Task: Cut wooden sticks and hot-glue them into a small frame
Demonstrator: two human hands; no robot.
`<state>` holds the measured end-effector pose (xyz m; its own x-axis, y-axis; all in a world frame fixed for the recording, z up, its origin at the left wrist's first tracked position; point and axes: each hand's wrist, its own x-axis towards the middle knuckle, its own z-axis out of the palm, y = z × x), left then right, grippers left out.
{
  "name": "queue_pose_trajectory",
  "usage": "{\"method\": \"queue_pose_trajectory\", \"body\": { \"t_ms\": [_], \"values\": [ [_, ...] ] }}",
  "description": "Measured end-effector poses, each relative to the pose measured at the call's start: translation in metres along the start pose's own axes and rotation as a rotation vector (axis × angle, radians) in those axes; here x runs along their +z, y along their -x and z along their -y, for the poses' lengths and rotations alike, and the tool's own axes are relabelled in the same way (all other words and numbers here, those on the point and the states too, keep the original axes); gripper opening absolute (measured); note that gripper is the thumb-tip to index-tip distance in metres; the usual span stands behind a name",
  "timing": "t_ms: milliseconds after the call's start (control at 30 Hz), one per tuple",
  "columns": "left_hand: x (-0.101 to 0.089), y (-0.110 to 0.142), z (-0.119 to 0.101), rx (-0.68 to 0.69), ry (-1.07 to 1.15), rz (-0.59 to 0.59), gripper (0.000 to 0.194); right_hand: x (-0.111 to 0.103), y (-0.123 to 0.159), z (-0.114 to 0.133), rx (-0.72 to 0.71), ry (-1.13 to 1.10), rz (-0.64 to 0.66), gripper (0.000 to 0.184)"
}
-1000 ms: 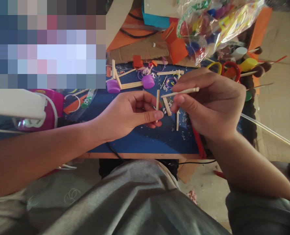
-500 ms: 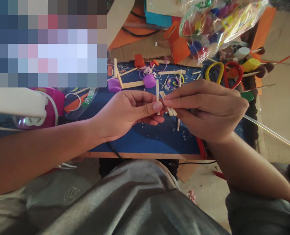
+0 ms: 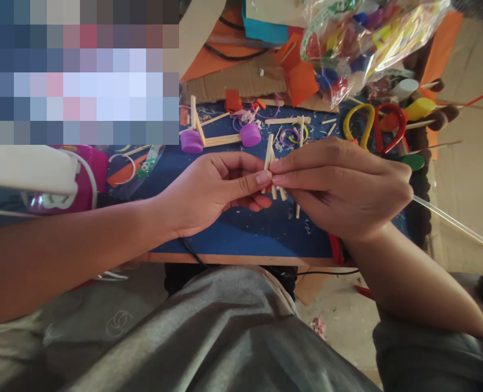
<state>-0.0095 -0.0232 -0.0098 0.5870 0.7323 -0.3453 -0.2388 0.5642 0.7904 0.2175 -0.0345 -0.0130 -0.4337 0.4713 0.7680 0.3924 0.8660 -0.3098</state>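
On the smooth blue desk (image 3: 225, 242), beyond the left hand (image 3: 209, 190) and right hand (image 3: 343, 188), a pale wooden frame (image 3: 223, 140) with round purple caps (image 3: 250, 134) looks already joined. The left pinches a slim, straight stick (image 3: 268, 149); the right pinches short sticks (image 3: 281, 193) beside it, seemingly not yet fixed, though I cannot tell. Papery shavings (image 3: 280, 146) lie scattered.

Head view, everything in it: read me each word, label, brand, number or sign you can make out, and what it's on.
None can be read.
Clear plastic bag: green marks, too blurred and creased to read.
Small clear wrapper: green marks, too small to read.
Held wooden sticks: no lettering visible.
Top-left corner: pixelated, nothing readable.
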Motion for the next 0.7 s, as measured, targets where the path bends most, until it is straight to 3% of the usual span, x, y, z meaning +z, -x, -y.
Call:
{"method": "queue_pose_trajectory", "body": {
  "t_ms": [700],
  "values": [
    [-0.0016,0.0013,-0.0016,-0.020,-0.006,0.017,0.033,0.0015,0.0061,0.0005,0.084,-0.005,0.032,0.029]
  ]
}}
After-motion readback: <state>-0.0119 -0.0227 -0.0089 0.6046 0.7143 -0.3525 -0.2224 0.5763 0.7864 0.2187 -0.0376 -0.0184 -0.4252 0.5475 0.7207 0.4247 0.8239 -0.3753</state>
